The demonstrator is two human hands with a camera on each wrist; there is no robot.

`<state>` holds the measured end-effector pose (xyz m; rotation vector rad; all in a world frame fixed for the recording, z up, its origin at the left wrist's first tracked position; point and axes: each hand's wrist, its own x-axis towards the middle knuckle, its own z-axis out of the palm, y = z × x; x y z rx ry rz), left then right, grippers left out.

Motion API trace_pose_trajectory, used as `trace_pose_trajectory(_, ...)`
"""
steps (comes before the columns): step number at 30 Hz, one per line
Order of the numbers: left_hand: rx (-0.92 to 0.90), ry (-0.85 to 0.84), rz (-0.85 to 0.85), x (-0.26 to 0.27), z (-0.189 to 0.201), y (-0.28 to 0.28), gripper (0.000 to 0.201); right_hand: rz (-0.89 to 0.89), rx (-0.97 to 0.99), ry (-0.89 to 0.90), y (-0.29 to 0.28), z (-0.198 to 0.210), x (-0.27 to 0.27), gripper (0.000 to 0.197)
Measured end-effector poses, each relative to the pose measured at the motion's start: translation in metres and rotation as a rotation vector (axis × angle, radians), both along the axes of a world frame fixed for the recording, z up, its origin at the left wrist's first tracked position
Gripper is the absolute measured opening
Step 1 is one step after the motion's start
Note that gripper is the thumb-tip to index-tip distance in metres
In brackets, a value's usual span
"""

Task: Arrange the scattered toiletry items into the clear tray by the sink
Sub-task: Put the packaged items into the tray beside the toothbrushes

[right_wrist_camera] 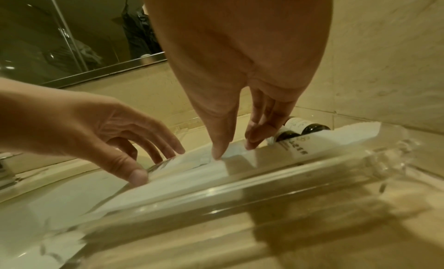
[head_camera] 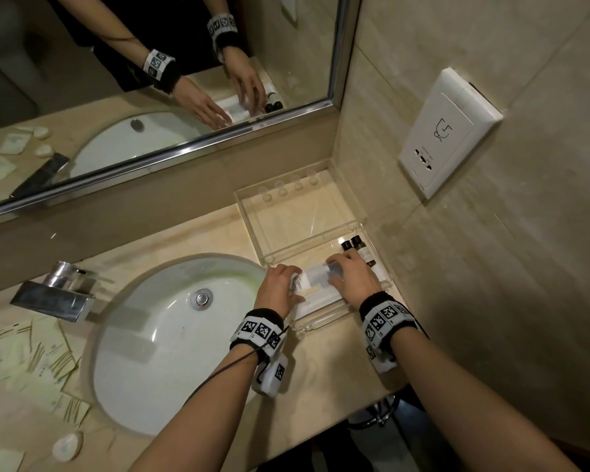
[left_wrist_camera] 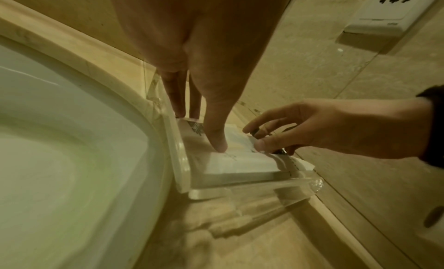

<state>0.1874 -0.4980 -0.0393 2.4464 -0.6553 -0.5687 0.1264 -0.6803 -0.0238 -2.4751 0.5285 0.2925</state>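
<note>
Beige stone makes up the bench (head_camera: 218, 233) around the white sink (head_camera: 157, 352), and the clear tray (head_camera: 307, 212) sits in the corner by the wall.

We are laying flat white packets (left_wrist_camera: 242, 159) in the near part of the tray. Our left hand (head_camera: 280, 284) has its grip spread, with straight fingers (left_wrist_camera: 217, 140) pressing down on one packet. Our right hand (head_camera: 351, 277) is spread too, and its fingertips (right_wrist_camera: 218, 151) touch the packets. It pinches nothing.

Two dark bottles (right_wrist_camera: 300, 131) already lie in the tray, just beside our right hand.

To do this well, we should slide the packets flat and square against the tray wall. We press gently so nothing bends. We keep clear of the bottles so they do not roll.

More packets (head_camera: 38, 362) and a round soap (head_camera: 67, 446) wait on the bench, left of the sink.
</note>
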Motion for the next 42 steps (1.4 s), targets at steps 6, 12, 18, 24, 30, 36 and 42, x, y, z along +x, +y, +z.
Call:
trace_pose_trajectory(6,0.026,0.007,-0.016,-0.003,-0.001,-0.003,0.069,-0.021,0.015,0.027,-0.001,-0.004,-0.017,0.054)
trace_pose_trajectory(12,0.022,0.031,0.005,-0.002,0.001,-0.004,0.072,-0.023,0.019,0.0,-0.001,0.003,-0.018,0.057)
trace_pose_trajectory(18,-0.027,-0.013,0.041,-0.002,0.009,0.004,0.062,-0.043,0.05,-0.088,-0.001,0.017,-0.013,0.047)
trace_pose_trajectory(24,-0.139,-0.04,0.222,-0.007,0.041,0.04,0.027,-0.046,0.144,-0.268,0.023,0.043,0.002,0.029)
trace_pose_trajectory(30,-0.26,0.032,0.611,-0.03,0.081,0.106,0.011,0.106,0.355,-0.362,0.09,0.068,0.026,0.014)
trace_pose_trajectory(36,-0.262,-0.025,0.876,-0.063,0.105,0.193,0.009,0.283,0.505,-0.334,0.183,0.072,0.036,0.011)
trace_pose_trajectory(42,-0.236,-0.017,1.056,-0.093,0.106,0.275,0.008,0.482,0.52,-0.232,0.269,0.076,0.028,0.008)
